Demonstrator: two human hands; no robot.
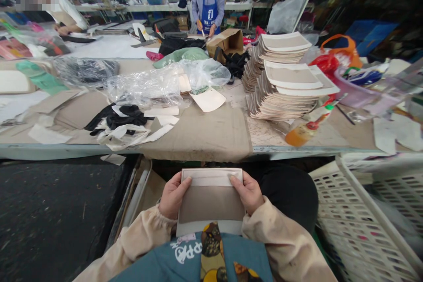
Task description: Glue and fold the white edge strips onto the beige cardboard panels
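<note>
Between my two hands I hold a flat taupe panel with white bands along its far and near edges, low over my lap. My left hand grips its far left corner, thumb lying on the white band. At the far right corner my right hand pinches it the same way, thumb on top. The fingers beneath the panel are hidden. Beyond, on the table, similar panels rise in two stacks, the nearer stack and the farther stack.
The table edge runs just ahead of my hands. An orange-filled bottle leans by the stacks. Black and white scraps and clear plastic bags lie left. A white crate stands right. A person in a blue apron works opposite.
</note>
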